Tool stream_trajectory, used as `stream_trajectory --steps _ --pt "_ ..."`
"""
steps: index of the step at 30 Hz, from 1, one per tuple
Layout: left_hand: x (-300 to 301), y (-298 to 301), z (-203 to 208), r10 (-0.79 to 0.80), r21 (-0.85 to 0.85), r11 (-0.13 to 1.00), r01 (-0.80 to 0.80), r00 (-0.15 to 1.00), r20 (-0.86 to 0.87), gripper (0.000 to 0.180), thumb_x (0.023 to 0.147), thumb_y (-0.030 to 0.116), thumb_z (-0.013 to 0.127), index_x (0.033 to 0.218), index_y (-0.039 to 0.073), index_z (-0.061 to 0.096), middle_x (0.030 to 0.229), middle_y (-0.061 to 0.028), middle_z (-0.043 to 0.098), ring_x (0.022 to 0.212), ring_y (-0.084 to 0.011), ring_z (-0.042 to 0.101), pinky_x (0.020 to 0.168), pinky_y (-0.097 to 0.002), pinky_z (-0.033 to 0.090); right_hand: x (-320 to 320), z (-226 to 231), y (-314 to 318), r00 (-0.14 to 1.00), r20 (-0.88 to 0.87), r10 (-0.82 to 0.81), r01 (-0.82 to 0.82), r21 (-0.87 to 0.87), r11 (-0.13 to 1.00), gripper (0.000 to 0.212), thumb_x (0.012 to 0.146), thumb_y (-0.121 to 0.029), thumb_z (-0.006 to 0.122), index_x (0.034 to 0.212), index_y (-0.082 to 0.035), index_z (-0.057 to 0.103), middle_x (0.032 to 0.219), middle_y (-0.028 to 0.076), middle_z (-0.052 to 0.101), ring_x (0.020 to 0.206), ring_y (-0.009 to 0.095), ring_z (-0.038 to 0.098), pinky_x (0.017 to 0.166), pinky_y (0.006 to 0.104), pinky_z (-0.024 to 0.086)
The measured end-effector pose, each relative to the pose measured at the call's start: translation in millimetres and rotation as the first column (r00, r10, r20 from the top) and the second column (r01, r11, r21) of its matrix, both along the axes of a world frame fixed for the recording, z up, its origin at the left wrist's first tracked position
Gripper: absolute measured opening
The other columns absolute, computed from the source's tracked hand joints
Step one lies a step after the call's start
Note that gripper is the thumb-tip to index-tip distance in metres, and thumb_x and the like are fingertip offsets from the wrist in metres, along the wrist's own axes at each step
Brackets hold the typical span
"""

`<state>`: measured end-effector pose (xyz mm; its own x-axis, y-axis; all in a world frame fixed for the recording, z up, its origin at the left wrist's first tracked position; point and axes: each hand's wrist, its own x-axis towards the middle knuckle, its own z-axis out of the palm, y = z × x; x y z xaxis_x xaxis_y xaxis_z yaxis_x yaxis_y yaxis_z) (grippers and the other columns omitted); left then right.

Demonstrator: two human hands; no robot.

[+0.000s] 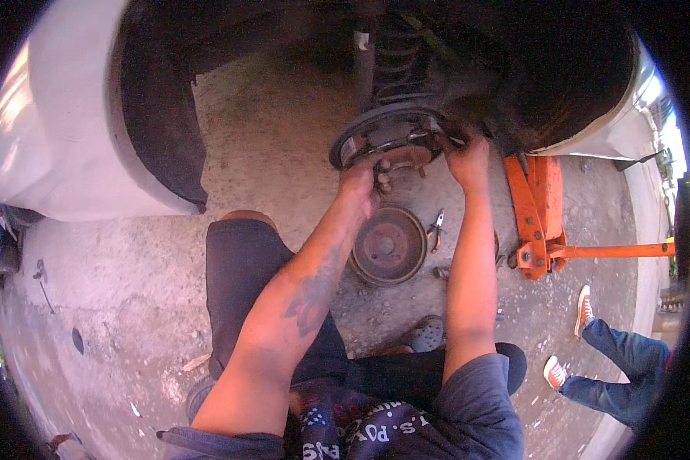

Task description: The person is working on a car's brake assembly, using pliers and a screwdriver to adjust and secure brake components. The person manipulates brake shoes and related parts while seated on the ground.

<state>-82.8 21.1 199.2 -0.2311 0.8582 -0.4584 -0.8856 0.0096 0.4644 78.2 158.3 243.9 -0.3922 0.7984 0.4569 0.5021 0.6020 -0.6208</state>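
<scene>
A drum brake assembly point(391, 132) with its backing plate and brake shoes sits in the wheel well, below a coil spring and strut point(366, 65). At its lower left, my left hand point(363, 182) is closed with curled fingers against the wheel hub point(412, 158). My right hand point(468, 157) is at the right edge of the assembly, fingers pinched together; whatever they hold is dark and I cannot make it out. On the ground beneath lies a rusty brake drum point(388, 245), with pliers point(436, 230) just to its right.
An orange floor jack point(540, 215) stands to the right under the car, its handle pointing right. White body panels point(61, 115) flank the wheel well. A person in jeans and red shoes point(613, 360) is at the lower right. Small metal parts point(442, 272) lie near the drum.
</scene>
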Motion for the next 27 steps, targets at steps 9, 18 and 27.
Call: stream_trajectory --steps 9,18,27 --pt "7.7 7.2 7.4 0.061 0.032 0.998 -0.060 0.998 -0.020 0.015 0.099 0.017 0.044 0.107 0.009 0.053 0.076 -0.0023 0.055 0.055 -0.0142 0.048 0.047 -0.0286 0.043 -2.1 -25.0 2.9 0.985 0.131 -0.114 0.046 0.436 0.899 0.025 0.079 -0.014 0.069 0.101 -0.002 0.071 0.096 0.021 0.068 0.092 0.039 0.065 0.080 0.0446 0.052" --pt "16.1 8.4 10.4 0.119 -0.071 0.990 -0.122 0.991 -0.057 0.020 0.097 0.015 0.041 0.107 0.008 0.056 0.082 -0.0043 0.057 0.061 -0.0167 0.052 0.049 -0.0298 0.045 -4.6 -19.1 -1.7 0.989 0.122 -0.086 0.049 0.282 0.958 0.021 0.080 -0.017 0.068 0.097 -0.005 0.073 0.105 0.018 0.069 0.101 0.039 0.063 0.090 0.0462 0.049" --pt "18.3 18.8 -4.2 0.152 0.054 0.987 -0.154 0.988 0.041 0.022 0.098 0.018 0.041 0.110 0.008 0.056 0.082 -0.0043 0.060 0.062 -0.0181 0.054 0.050 -0.0301 0.046 -6.4 -13.1 -12.9 0.973 0.180 -0.146 0.075 0.351 0.933 0.022 0.079 -0.018 0.068 0.096 -0.004 0.072 0.101 0.022 0.068 0.098 0.040 0.063 0.087 0.0462 0.050"
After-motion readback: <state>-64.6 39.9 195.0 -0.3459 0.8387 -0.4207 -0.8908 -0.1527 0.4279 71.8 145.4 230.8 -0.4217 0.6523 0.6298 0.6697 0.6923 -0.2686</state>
